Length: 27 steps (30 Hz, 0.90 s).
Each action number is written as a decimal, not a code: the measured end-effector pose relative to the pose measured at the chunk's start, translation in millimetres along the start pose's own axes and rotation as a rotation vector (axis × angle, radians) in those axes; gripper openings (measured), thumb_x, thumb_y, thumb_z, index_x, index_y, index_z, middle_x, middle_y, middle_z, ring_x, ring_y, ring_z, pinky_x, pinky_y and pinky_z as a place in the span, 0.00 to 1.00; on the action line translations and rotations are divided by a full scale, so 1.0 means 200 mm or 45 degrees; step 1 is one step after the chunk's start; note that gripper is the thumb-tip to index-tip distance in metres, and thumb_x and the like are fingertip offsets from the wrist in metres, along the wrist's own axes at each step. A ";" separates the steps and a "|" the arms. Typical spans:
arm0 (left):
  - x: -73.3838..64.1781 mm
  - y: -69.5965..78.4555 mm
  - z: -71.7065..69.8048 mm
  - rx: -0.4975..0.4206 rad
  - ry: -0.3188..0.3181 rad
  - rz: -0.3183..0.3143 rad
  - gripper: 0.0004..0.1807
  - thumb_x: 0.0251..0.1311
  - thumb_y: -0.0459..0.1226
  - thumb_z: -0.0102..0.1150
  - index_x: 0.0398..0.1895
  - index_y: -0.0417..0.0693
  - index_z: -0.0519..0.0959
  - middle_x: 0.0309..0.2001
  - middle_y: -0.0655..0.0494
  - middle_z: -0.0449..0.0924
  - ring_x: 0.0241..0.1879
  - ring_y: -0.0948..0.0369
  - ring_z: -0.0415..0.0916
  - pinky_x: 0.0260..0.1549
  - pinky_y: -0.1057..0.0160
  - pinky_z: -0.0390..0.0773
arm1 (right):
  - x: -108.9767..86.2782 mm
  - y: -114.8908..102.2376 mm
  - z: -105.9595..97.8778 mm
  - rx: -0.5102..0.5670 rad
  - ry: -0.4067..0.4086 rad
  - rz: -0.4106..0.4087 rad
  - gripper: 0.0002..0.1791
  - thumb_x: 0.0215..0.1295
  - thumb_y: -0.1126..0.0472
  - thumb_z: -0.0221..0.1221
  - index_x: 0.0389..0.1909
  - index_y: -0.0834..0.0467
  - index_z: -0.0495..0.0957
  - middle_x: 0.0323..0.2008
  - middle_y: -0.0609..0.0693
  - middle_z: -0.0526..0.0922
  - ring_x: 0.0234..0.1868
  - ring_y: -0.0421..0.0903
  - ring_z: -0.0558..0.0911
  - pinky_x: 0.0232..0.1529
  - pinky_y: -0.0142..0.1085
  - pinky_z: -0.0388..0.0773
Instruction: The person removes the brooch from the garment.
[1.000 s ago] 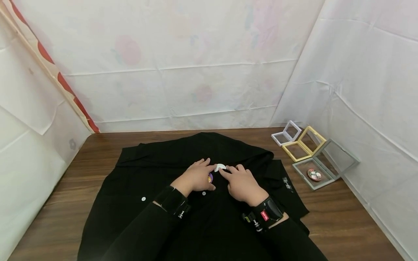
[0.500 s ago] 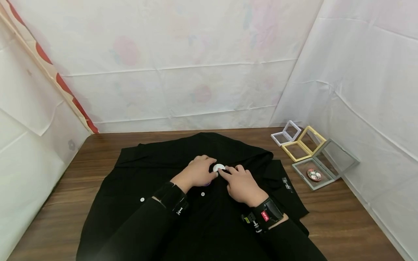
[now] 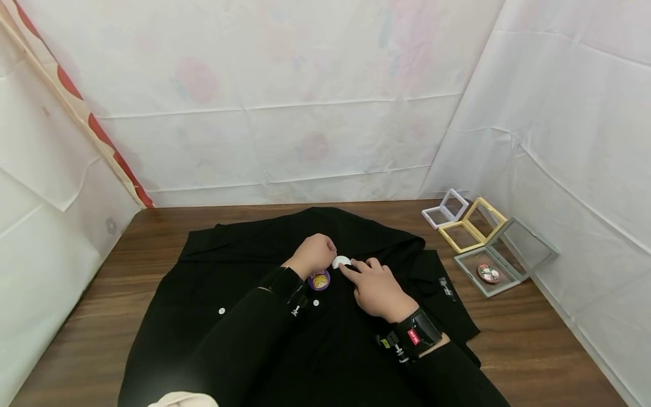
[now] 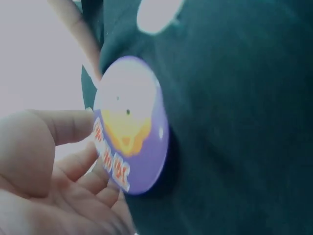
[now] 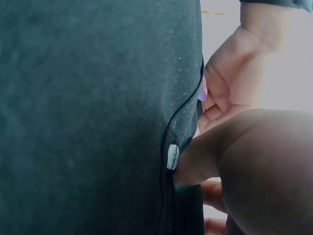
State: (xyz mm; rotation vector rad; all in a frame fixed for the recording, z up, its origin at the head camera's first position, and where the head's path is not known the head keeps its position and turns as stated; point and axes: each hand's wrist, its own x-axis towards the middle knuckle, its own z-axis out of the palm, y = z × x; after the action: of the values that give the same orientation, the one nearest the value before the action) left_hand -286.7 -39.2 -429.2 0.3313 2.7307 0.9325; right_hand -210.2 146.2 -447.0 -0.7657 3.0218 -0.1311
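A black button-up shirt (image 3: 229,277) lies spread on the table. My right hand (image 3: 378,291) presses its extended index fingertip on a round white disc (image 3: 341,262) on the cloth. My left hand (image 3: 314,253) has curled fingers, with tips at the disc's left edge; whether they pinch it is hidden. Just below that hand sits a round purple badge (image 3: 319,280) with a yellow cartoon figure. In the left wrist view the badge (image 4: 132,127) covers the fingertips. A shirt button (image 5: 172,156) shows next to my right thumb in the right wrist view.
At the right stand small hinged display frames: one white (image 3: 445,210), one yellow (image 3: 460,237) and one grey (image 3: 470,276). The grey one holds a round patterned badge (image 3: 489,273). White cloth walls (image 3: 285,135) enclose the wooden table (image 3: 549,356).
My left hand has turned, curled its fingers and moved slightly up, uncovering the purple badge. The right hand has stayed at the white disc. A pale shape has appeared at the bottom edge.
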 end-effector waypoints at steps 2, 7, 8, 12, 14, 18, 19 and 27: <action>0.01 0.01 0.01 0.015 0.019 -0.019 0.11 0.71 0.33 0.54 0.31 0.43 0.84 0.30 0.55 0.81 0.24 0.60 0.76 0.26 0.65 0.77 | 0.00 0.00 -0.01 0.002 0.009 -0.012 0.32 0.72 0.62 0.58 0.76 0.44 0.70 0.72 0.55 0.71 0.59 0.56 0.71 0.50 0.48 0.70; 0.04 0.03 0.04 0.058 -0.009 -0.092 0.22 0.67 0.30 0.51 0.12 0.48 0.69 0.16 0.56 0.67 0.16 0.60 0.66 0.18 0.65 0.68 | -0.01 -0.01 -0.02 0.001 -0.003 -0.017 0.32 0.72 0.62 0.58 0.76 0.44 0.69 0.72 0.56 0.70 0.59 0.56 0.71 0.49 0.47 0.70; 0.05 0.03 0.04 0.052 -0.016 -0.102 0.22 0.66 0.29 0.51 0.11 0.49 0.68 0.15 0.57 0.65 0.15 0.60 0.65 0.17 0.65 0.67 | -0.01 0.00 -0.02 0.001 -0.007 -0.017 0.32 0.72 0.62 0.58 0.76 0.44 0.69 0.73 0.56 0.70 0.59 0.56 0.71 0.49 0.47 0.70; 0.05 0.03 0.05 0.029 -0.024 -0.117 0.22 0.67 0.30 0.52 0.12 0.49 0.67 0.15 0.57 0.65 0.15 0.61 0.65 0.16 0.66 0.66 | 0.00 0.00 -0.01 0.013 -0.014 -0.026 0.32 0.72 0.63 0.57 0.76 0.43 0.68 0.73 0.56 0.69 0.59 0.56 0.71 0.49 0.47 0.70; 0.05 0.03 0.04 0.018 -0.022 -0.098 0.19 0.69 0.31 0.53 0.17 0.49 0.71 0.17 0.57 0.69 0.17 0.62 0.68 0.18 0.66 0.68 | 0.00 0.01 0.00 0.021 -0.014 -0.028 0.33 0.72 0.63 0.57 0.77 0.43 0.68 0.73 0.56 0.69 0.59 0.55 0.71 0.50 0.47 0.70; 0.02 0.03 0.03 -0.004 -0.017 -0.051 0.09 0.70 0.32 0.57 0.29 0.46 0.78 0.26 0.56 0.78 0.23 0.61 0.75 0.23 0.66 0.75 | 0.00 0.03 0.01 0.042 -0.015 -0.030 0.34 0.72 0.63 0.56 0.77 0.42 0.67 0.74 0.56 0.68 0.60 0.55 0.70 0.50 0.47 0.69; 0.01 0.03 0.03 -0.007 -0.014 -0.046 0.07 0.71 0.33 0.57 0.32 0.46 0.79 0.28 0.55 0.79 0.25 0.60 0.76 0.24 0.65 0.76 | 0.00 0.03 0.01 0.048 -0.016 -0.030 0.34 0.72 0.63 0.56 0.77 0.42 0.67 0.74 0.55 0.68 0.60 0.55 0.70 0.50 0.47 0.69; 0.00 -0.01 0.03 0.001 0.022 -0.057 0.08 0.73 0.33 0.54 0.33 0.45 0.78 0.30 0.54 0.79 0.26 0.60 0.77 0.24 0.65 0.77 | -0.01 0.03 -0.02 0.069 -0.016 -0.051 0.32 0.72 0.63 0.57 0.76 0.45 0.68 0.74 0.57 0.69 0.59 0.56 0.71 0.49 0.48 0.70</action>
State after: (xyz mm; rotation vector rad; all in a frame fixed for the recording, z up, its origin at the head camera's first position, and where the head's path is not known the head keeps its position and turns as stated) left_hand -284.5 -38.0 -434.9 0.2627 2.7428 0.9265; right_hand -211.2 152.3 -443.5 -0.8197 2.9786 -0.2075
